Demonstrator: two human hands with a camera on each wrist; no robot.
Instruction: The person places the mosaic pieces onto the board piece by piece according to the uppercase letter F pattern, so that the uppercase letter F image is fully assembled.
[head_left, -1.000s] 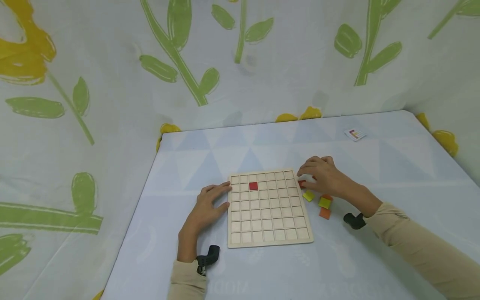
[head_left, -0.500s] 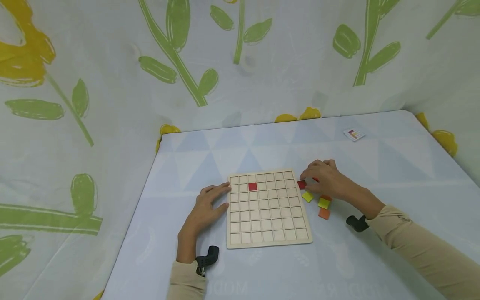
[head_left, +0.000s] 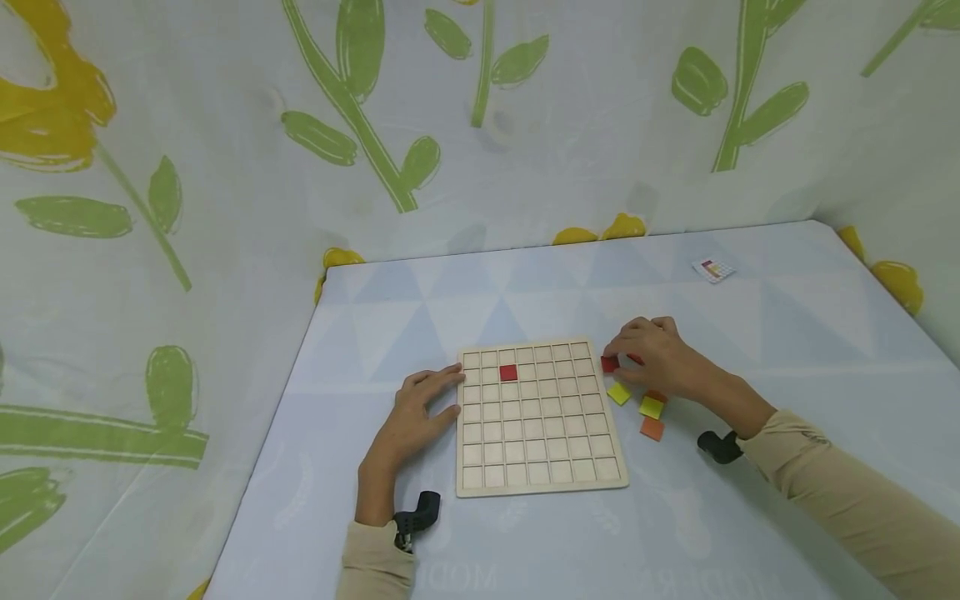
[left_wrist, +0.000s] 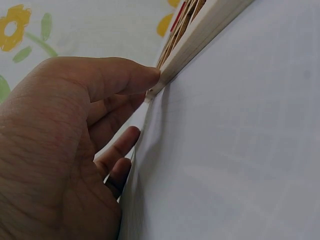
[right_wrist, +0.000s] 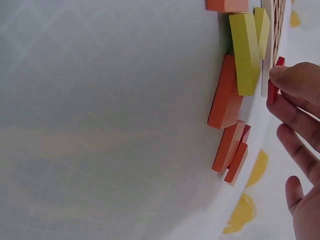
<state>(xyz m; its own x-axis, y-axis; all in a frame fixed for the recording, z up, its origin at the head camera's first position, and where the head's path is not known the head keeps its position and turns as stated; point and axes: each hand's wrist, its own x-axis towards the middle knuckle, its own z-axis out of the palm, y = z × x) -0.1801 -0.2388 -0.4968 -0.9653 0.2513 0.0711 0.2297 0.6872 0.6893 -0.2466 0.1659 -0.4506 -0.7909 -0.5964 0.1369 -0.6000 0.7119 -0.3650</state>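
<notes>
A square wooden grid board (head_left: 540,492) lies flat, with one red tile (head_left: 508,372) set in a cell of its second row from the far side. My left hand (head_left: 412,417) rests at the board's left edge; in the left wrist view the thumb (left_wrist: 142,77) touches the side of the frame, its fingers extended. Just off the board's far right corner, my right hand (head_left: 656,358) pinches another red tile (right_wrist: 273,90) between thumb and forefinger. Beside it lie yellow tiles (right_wrist: 246,55) and orange tiles (right_wrist: 225,95), some overlapping; the hand partly covers more pieces in the head view.
A small printed pattern card (head_left: 713,269) lies at the far right of the table (head_left: 375,333). Black wrist camera mounts (head_left: 720,447) stick out by both wrists. Fabric with printed leaves and flowers (head_left: 525,167) hangs behind the table.
My right hand has drawn back slightly and its thumb and forefinger have come together on the red tile. The left hand and the board stay in place.
</notes>
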